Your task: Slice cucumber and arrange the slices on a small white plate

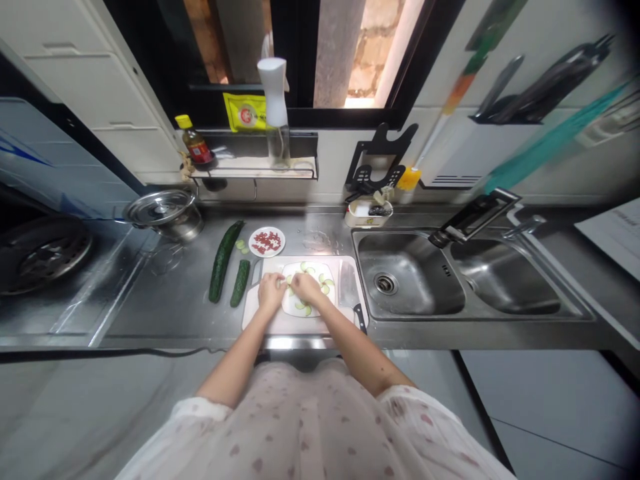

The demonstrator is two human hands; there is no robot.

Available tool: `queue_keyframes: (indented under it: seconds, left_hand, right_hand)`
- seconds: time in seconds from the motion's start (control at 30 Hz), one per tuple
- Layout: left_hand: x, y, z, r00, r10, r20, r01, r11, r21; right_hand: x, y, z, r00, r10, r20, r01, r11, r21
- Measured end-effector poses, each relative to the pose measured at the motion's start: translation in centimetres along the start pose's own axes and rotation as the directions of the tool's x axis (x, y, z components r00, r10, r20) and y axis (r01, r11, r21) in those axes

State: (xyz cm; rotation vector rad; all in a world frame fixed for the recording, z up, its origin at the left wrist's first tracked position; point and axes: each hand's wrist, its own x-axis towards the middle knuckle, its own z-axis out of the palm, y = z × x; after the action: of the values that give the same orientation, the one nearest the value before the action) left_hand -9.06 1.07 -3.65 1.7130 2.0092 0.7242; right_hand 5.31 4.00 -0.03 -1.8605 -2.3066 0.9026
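Cucumber slices (320,283) ring a white plate (294,307) on the cutting board (300,326), most lying right of the fingertips. Left hand (271,291) and right hand (306,288) meet over its left rim, equally near, fingers bunched, perhaps pinching 1 slice; too small to tell.

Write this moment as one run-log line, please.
left hand: on plate, at cucumber slices | right hand: on plate, beside left hand | knife: flat on cutting board, right of plate | cucumbers: on counter, left
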Motion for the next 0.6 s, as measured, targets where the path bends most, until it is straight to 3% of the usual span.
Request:
queue_keyframes:
  seconds: [0.6]
  left_hand:
    - [0.49, -0.26, 0.96, 0.999, 0.026, 0.042, -0.028, 0.997, 0.067]
  right_hand:
    - [-0.20, -0.61, -0.30, 0.999, 0.042, 0.022, -0.040, 0.996, -0.077]
